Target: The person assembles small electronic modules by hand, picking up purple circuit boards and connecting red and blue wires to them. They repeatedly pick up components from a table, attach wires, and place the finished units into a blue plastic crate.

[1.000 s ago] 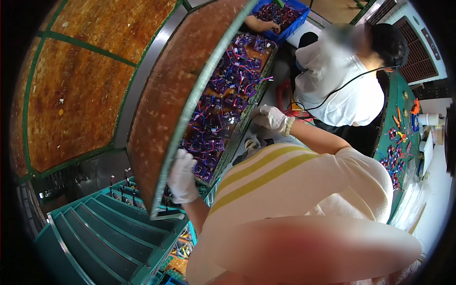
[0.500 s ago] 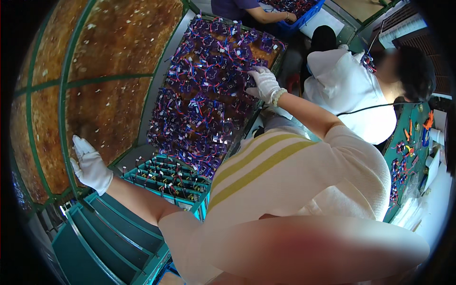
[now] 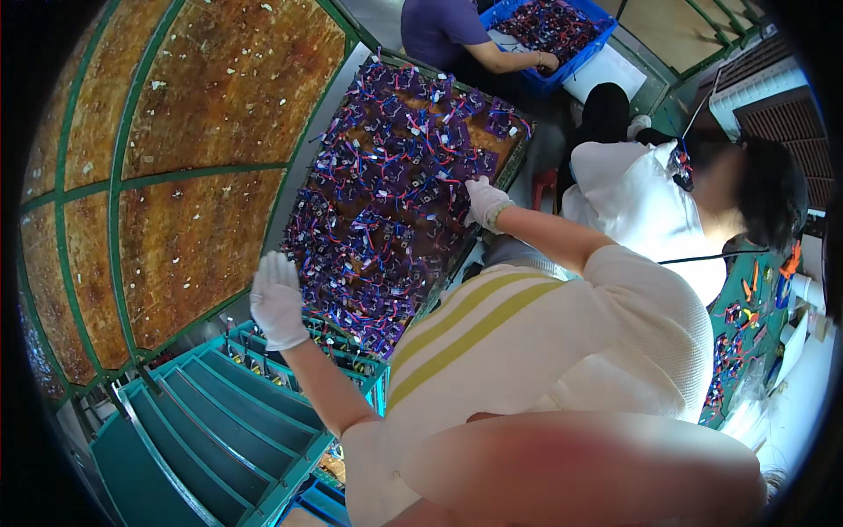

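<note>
Near the middle of the frame the right hand, in a white glove, rests its fingers on the right edge of a tray heaped with small purple parts trailing red and blue wires; whether the fingers pinch one of those parts or only touch the heap cannot be told. The tray runs from the upper middle down toward the centre, its brown floor showing between the parts. Lower left of centre, the left hand, also gloved in white, is held flat and open with the fingers spread, gripping nothing, just above the near end of the same heap and close to a teal rack of slanted slots that fills the lower left. Rusty brown trays in green frames take up the upper left (all flecked with pale bits). At the top, another person's hand reaches into a blue bin, and a person in a white top sits at the right.
</note>
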Demonstrator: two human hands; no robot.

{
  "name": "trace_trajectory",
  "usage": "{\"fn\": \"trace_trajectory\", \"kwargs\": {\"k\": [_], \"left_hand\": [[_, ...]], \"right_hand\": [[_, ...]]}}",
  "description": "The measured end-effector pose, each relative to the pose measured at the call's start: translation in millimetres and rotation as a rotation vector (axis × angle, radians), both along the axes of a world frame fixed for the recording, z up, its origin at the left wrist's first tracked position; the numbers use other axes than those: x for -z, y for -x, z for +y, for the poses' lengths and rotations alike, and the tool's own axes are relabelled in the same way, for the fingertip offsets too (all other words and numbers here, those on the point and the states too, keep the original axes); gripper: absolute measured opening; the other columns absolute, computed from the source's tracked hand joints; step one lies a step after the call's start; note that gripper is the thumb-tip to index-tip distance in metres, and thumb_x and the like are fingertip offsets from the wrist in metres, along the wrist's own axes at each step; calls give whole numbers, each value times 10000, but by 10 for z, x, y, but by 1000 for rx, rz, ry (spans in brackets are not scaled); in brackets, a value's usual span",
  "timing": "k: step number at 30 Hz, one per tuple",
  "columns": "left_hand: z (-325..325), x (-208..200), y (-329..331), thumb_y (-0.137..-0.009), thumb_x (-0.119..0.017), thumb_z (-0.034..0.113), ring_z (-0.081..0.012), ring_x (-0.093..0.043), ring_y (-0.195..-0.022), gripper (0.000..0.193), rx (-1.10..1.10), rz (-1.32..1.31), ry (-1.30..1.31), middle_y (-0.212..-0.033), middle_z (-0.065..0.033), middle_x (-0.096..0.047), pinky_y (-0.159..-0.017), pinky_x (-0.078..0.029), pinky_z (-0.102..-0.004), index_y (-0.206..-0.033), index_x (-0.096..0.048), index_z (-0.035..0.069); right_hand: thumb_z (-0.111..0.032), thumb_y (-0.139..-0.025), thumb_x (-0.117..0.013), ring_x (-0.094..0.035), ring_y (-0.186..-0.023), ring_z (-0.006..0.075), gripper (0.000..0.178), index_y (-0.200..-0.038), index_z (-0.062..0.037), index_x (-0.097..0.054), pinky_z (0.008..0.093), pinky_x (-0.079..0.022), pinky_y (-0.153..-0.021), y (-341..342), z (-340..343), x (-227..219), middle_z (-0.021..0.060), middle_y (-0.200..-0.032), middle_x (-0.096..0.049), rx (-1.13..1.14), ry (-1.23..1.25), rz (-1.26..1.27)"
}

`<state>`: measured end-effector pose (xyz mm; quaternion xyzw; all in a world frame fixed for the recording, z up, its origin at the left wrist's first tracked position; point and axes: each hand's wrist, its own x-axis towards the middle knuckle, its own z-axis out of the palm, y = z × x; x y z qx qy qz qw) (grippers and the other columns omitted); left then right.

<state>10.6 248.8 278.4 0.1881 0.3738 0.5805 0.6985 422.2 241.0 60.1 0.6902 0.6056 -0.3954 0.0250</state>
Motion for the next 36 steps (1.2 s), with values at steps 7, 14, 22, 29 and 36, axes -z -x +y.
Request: {"fn": "trace_trajectory", "kwargs": {"k": [7, 14, 22, 29, 36], "left_hand": [[-629, 548, -128, -992, -342, 231, -288, -489, -1240, 391, -56, -177, 108, -1315, -139, -534, -1078, -358, -448, -1240, -524, -10], [-1032, 733, -225, -983, -369, 211, -263, -481, -1237, 368, -96, -292, 94, -1304, -154, -527, -1087, -322, -413, -1231, -508, -22], [-1373, 919, -194, -974, -364, 184, -329, -469, -1252, 368, -254, -273, 128, -1322, -198, -503, -1086, -338, -492, -1226, -495, -51], [-1362, 883, -398, -975, -378, 174, -354, -514, -1198, 335, -338, -275, 215, -1258, -200, -556, -1045, -386, -500, -1155, -553, -47], [-1303, 1032, -986, -983, -410, 235, -347, -542, -1152, 352, -66, -138, 84, -1216, -208, -570, -1013, -421, -484, -1213, -518, -10]], "right_hand": [[-391, -889, -560, -602, -945, 388, 514, -1285, -85, -446, 464, -479, -838, -38, 238, 813, 221, -1200, -520, -396, -230, -143], [-352, -957, -448, -603, -868, 335, 352, -985, -68, -653, 392, -466, -809, -107, 20, 873, 183, -915, -643, 76, -356, -21], [-354, -949, -478, -614, -1007, 295, 429, -1197, -16, -571, 370, -480, -823, -165, 282, 322, 204, -1087, -632, 394, -231, 478], [-289, -983, -417, -564, -988, 195, 425, -1265, 23, -481, 297, -408, -895, -245, 376, -38, 134, -1108, -596, 620, -292, 779], [-361, -973, -468, -565, -706, 140, 399, -1112, -26, -634, 272, -440, -652, -180, 210, -547, 48, -822, -649, 649, -407, 705]]}}
